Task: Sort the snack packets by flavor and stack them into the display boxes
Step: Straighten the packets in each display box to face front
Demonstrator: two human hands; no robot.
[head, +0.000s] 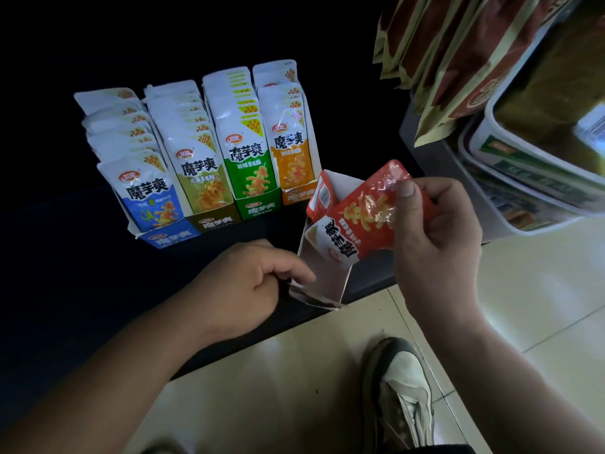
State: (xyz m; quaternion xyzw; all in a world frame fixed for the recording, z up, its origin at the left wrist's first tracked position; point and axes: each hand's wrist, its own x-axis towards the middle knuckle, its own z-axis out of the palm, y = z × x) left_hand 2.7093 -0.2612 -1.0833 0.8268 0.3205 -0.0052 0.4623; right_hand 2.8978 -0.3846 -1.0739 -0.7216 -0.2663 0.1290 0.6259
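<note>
My right hand (435, 237) pinches a red snack packet (363, 221) and holds it tilted over the mouth of an open display box (330, 276). Another red packet (322, 199) stands inside that box at its far end. My left hand (248, 286) grips the box's near front flap with curled fingers. On the dark shelf behind stand full display boxes in a row: blue (147, 194), olive (203, 181), green (250, 172) and orange (293, 158), each packed with matching packets.
Hanging brown-and-gold packets (458, 54) and stacked clear tubs (537, 165) crowd the upper right. The dark shelf edge (288, 326) runs diagonally above a pale tiled floor (523, 306). A shoe (402, 388) is on the floor below the shelf.
</note>
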